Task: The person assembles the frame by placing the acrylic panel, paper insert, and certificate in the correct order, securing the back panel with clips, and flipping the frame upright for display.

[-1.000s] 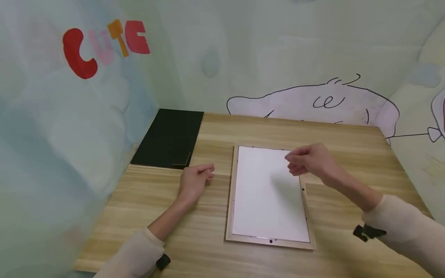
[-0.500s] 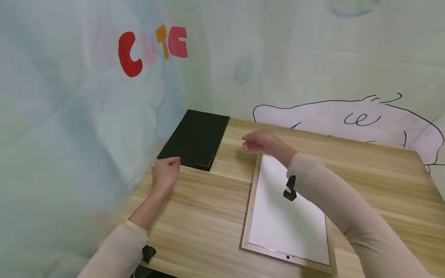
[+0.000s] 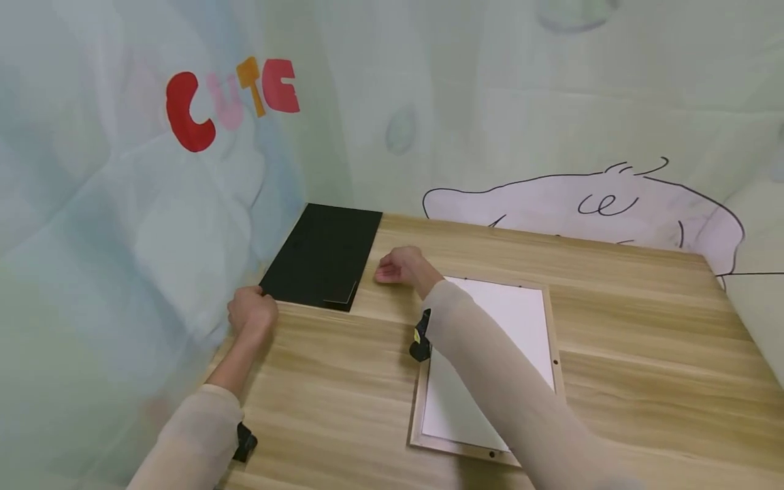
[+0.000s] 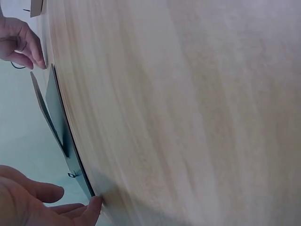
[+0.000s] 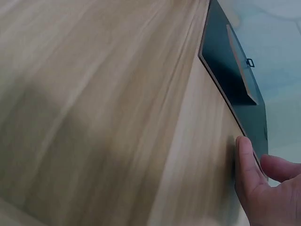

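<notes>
A black backing board point(image 3: 318, 252) with a hinged stand flap point(image 3: 339, 292) lies at the back left of the table. In the left wrist view its flap point(image 4: 49, 115) stands raised, and a small metal ring point(image 4: 72, 174) shows on the board. My left hand point(image 3: 252, 309) is at the board's front left corner, its fingertips right at the edge and the thumb apart from them. Just right of the board, my right hand point(image 3: 398, 265) has its fingers extended toward the right edge; in the right wrist view this hand point(image 5: 268, 183) has fingertips close beside that edge.
A wooden picture frame point(image 3: 554, 347) holding a white sheet point(image 3: 508, 313) lies on the wood-grain table point(image 3: 649, 354), partly under my right forearm. Printed cloth walls point(image 3: 520, 102) rise at the left and back. Dark wrist cameras point(image 3: 420, 337) sit on both sleeves.
My right hand has crossed left from above the white sheet to beside the black board. My left hand has moved left to the board's front left corner. The head view has shifted.
</notes>
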